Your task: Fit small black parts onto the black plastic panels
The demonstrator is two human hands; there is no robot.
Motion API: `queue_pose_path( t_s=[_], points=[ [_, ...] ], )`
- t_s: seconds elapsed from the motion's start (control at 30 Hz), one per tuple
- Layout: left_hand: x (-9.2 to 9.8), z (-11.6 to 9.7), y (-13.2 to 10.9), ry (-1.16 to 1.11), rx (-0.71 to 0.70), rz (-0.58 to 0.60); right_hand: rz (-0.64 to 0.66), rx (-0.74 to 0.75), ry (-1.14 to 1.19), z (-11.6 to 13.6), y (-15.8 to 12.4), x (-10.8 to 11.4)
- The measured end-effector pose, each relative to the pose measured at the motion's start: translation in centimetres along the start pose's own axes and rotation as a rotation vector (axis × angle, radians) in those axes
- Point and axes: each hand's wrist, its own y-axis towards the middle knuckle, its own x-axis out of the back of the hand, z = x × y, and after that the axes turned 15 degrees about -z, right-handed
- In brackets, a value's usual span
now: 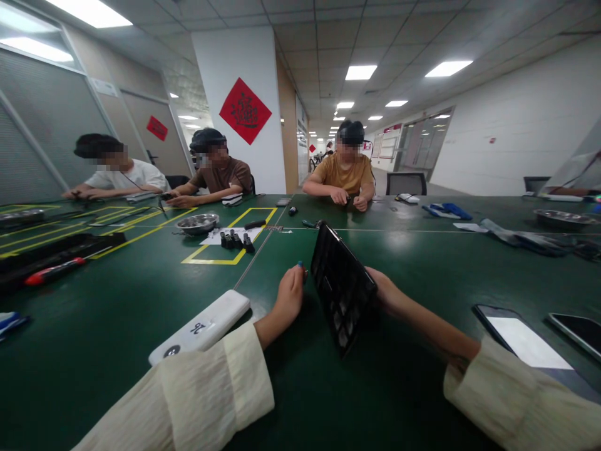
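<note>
One black device [342, 288] tilts over the green table [422, 269] beneath ceiling lights [361, 72].

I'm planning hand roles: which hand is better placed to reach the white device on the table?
Probably the left hand: it is nearer the white device, though it seems to pinch a small blue-tipped item. The right hand is farther away, beyond the black panel, apparently holding it.

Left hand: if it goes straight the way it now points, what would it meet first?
The left hand would probably meet the tilted black object beside it, though depth is unclear.
</note>
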Motion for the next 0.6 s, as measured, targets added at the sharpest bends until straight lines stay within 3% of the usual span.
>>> queue_pose_path(
  t_s=[0.13, 0.33, 0.6],
  points=[
    [0.2, -0.7, -0.3, 0.221, -0.158, 0.108, 0.006, -0.015, 0.155, -1.3, -0.9, -1.4],
    [0.9, -2.0, -0.2, 0.530, -0.462, 0.245, -0.090, 0.034, 0.125, -1.9, -0.8, -1.4],
    [1.1, -2.8, -0.5, 0.570, -0.502, 0.277, -0.098, 0.065, 0.109, -2.0, -0.8, -1.4]
  ],
)
